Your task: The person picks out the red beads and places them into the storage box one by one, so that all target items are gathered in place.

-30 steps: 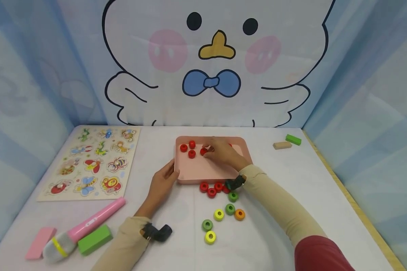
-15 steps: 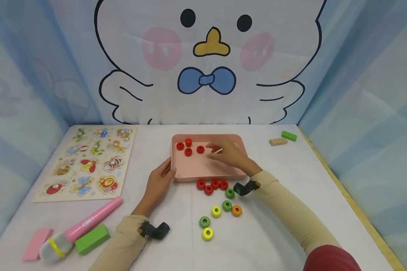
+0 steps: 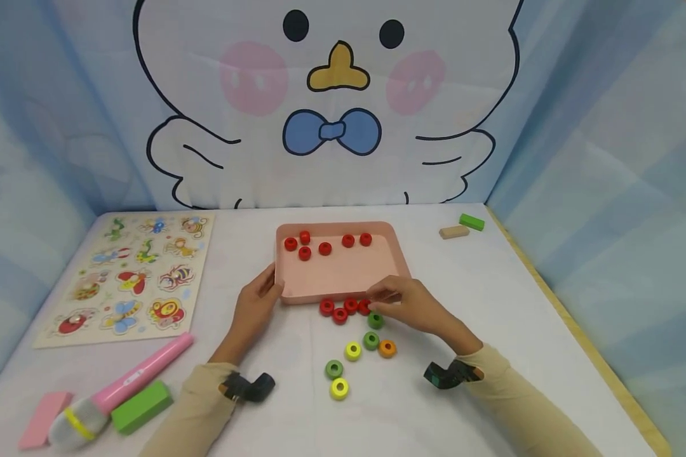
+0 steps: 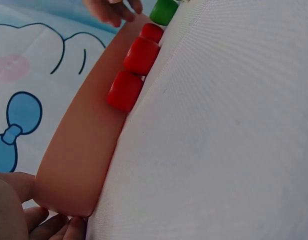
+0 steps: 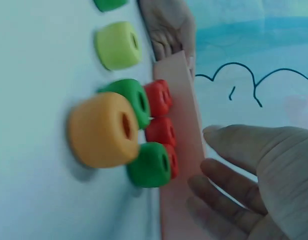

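A pink tray [image 3: 349, 276] sits mid-table with several red beads [image 3: 324, 248] along its far side. My left hand [image 3: 265, 289] grips the tray's near left corner, and its fingers [image 4: 44, 220] show at that corner in the left wrist view. More red beads [image 3: 340, 313] lie in a row against the tray's front edge [image 4: 89, 150]. My right hand [image 3: 380, 297] hovers over the right end of that row, fingers relaxed and holding nothing [image 5: 219, 165]. Green [image 3: 375, 320], yellow [image 3: 352, 350] and orange [image 3: 387, 348] beads lie just in front; the orange bead [image 5: 101, 131] is closest in the right wrist view.
An insect puzzle board [image 3: 126, 273] lies at the left. A pink toy microphone [image 3: 126, 381], a green block [image 3: 141, 406] and a pink block [image 3: 40, 419] lie at the front left. A green block [image 3: 471, 221] and a tan block [image 3: 454, 232] lie at the back right, near the table's right edge [image 3: 577, 330].
My right hand has drawn back out of the tray to its front edge, leaving two more red beads visible inside. The left hand stays on the tray's corner.
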`<action>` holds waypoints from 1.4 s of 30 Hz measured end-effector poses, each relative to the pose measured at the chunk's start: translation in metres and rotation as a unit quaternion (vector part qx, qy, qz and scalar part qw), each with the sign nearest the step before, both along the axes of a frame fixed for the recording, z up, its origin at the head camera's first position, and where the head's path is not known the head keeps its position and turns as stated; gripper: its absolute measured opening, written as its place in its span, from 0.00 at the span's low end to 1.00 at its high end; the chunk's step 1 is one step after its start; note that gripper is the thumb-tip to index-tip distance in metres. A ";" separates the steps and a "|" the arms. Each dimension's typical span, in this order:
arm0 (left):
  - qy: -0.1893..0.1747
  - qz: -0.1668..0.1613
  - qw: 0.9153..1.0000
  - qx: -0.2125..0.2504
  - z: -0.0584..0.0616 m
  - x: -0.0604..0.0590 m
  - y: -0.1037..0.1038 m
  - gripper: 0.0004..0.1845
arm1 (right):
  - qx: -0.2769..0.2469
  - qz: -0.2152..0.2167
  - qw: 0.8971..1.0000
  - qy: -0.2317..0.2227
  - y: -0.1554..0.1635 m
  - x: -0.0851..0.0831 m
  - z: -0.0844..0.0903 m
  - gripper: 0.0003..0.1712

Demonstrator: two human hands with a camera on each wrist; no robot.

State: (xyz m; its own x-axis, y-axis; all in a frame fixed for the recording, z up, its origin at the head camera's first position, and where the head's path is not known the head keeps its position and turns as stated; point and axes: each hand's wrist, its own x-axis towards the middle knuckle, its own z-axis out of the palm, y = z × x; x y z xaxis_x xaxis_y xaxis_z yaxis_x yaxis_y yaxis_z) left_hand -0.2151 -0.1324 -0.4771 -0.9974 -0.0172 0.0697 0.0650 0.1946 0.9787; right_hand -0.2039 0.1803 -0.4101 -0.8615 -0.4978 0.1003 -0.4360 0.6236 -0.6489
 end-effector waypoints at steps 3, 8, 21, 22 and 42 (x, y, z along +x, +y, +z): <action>0.003 -0.002 1.000 0.001 0.001 0.000 -0.003 0.29 | 0.033 -0.008 0.999 0.000 -0.001 0.009 -0.005 0.15; -0.001 0.002 1.000 0.008 0.002 0.001 -0.004 0.29 | 0.088 -0.019 0.996 0.003 -0.010 0.014 -0.013 0.19; -0.001 0.003 1.000 0.013 0.004 0.001 0.001 0.29 | 0.108 -0.056 0.993 0.004 -0.031 0.014 -0.014 0.17; 0.000 0.004 1.000 0.011 0.004 0.001 0.001 0.29 | 0.105 -0.057 0.993 -0.004 -0.031 0.014 -0.011 0.17; -0.011 0.002 1.000 0.017 0.001 0.000 -0.001 0.29 | 0.119 0.009 0.989 -0.087 -0.025 -0.123 0.037 0.16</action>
